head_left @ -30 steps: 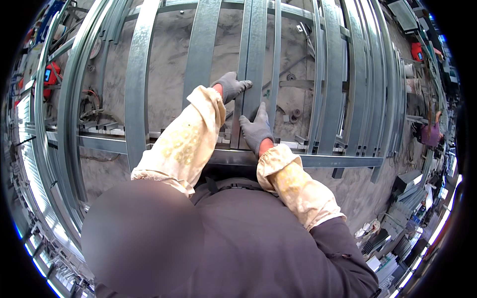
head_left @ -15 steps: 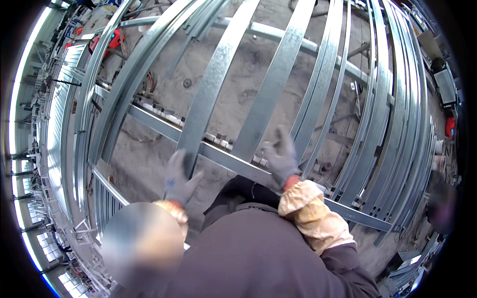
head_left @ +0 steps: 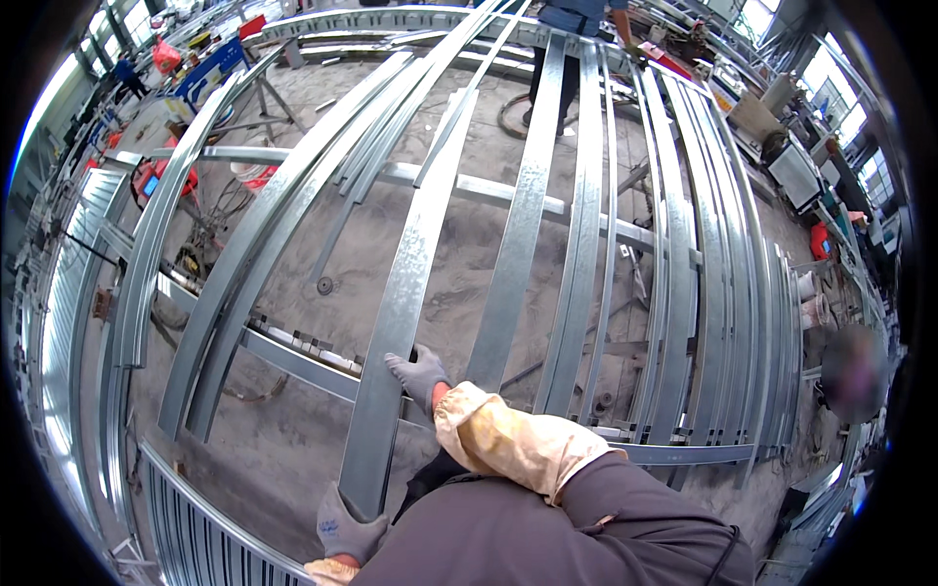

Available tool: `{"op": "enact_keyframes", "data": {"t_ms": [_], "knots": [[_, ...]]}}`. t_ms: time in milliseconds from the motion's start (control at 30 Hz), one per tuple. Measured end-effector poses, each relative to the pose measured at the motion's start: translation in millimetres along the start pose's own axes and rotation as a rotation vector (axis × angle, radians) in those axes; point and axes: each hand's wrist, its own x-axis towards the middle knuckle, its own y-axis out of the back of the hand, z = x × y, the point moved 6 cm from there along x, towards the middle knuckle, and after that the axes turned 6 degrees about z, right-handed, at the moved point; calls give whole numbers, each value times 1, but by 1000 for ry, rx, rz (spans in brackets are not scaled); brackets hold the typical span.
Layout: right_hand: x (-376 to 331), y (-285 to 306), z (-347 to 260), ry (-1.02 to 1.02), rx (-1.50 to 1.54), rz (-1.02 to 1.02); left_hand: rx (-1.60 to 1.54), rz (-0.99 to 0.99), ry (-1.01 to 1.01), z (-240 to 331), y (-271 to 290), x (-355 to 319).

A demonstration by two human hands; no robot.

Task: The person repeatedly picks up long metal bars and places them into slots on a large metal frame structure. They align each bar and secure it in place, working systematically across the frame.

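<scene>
Grey galvanised steel fills my feed, and the piece both hands are on is a long flat channel point(head_left: 412, 278) running from the wearer's lower left away up the view. It crosses above the near support beam point(head_left: 298, 363) and the far support beam point(head_left: 479, 188), its near end overhanging toward the wearer's body. I see the right hand point(head_left: 420, 379), in a grey glove, at the channel's right edge close to the near beam: it is closed on that edge, the thumb laid over the top face and the other fingers partly hidden. The left hand point(head_left: 347, 527), gloved to match, is at the near end, thumb and fingers parted widely around it; I cannot tell from here how firmly it pinches. A stained cream sleeve point(head_left: 523, 439) covers the right forearm. To the right of the held piece I have a neighbouring channel point(head_left: 516, 234) lying roughly alongside, apart from it. At lower left I make out a ribbed panel point(head_left: 210, 537). A co-worker in blue point(head_left: 576, 18) stands past the far beam, well away.
</scene>
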Motion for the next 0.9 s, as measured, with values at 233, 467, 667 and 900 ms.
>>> {"op": "enact_keyframes", "data": {"t_ms": [233,467,667,900], "knots": [[1,-47,25,-232,373,-138,-47,-2,12,4,32,-32],[-50,15,-43,-62,295,-204,-15,97,65,35,25,-82],[-83,126,-87,7,474,-247,-1,169,-71,108,8,-121],[-37,272,-81,76,573,122,-206,-129,93,112,-46,-145]]}}
